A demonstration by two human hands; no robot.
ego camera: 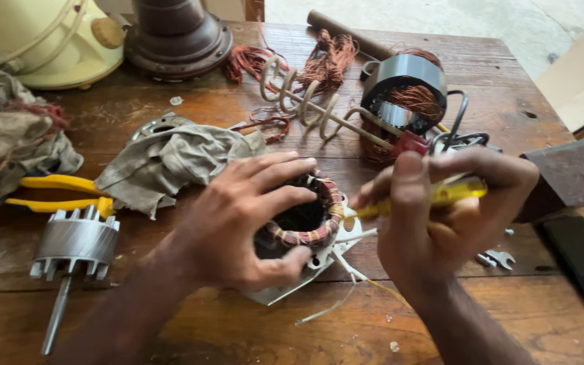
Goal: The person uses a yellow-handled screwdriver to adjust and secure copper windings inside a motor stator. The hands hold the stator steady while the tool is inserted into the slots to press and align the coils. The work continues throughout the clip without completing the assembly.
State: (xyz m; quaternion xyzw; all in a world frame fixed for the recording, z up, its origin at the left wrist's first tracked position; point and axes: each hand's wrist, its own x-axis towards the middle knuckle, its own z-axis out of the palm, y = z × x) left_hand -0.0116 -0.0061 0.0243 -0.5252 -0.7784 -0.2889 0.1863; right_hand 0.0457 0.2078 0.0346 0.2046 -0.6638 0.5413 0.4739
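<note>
- Fingers of my left hand (pixel 248 220) curl over the wound stator (pixel 305 220), thumb under its near side, fingertips across the top of the copper coils, holding it down on a pale metal plate (pixel 275 292) near the front middle of the tabletop (pixel 238 331).
- My right hand (pixel 451 216) is closed around a yellow-handled screwdriver (pixel 441 196), thumb pressed along the handle; the tool points left toward the stator's right rim. I cannot see the tip itself.
- White lead wires (pixel 346 267) trail out from under the stator toward the front edge.
- Risk, as I judge it: the tip could skid off the rim and nick the winding enamel or jab my left fingers, which sit right in its line. The stator could also rock on that loose plate if I lever hard.
- Further out on the left: a grey rag (pixel 170 162), yellow-handled pliers (pixel 62 192), and a finned rotor on its shaft (pixel 76 247) near the left front.
- Toward the back edge: a coiled heating element (pixel 305 101), loose copper wire bundles (pixel 326 61), a second black stator (pixel 403 91), a dark round base (pixel 177 37) and a cream housing (pixel 42 40).
- A small spanner (pixel 498 258) lies right of my wrist; a dark metal block (pixel 569 179) sits at the right edge.
- Worn, scratched wooden tabletop, dusty; pale concrete floor (pixel 495 20) beyond, daylight.
</note>
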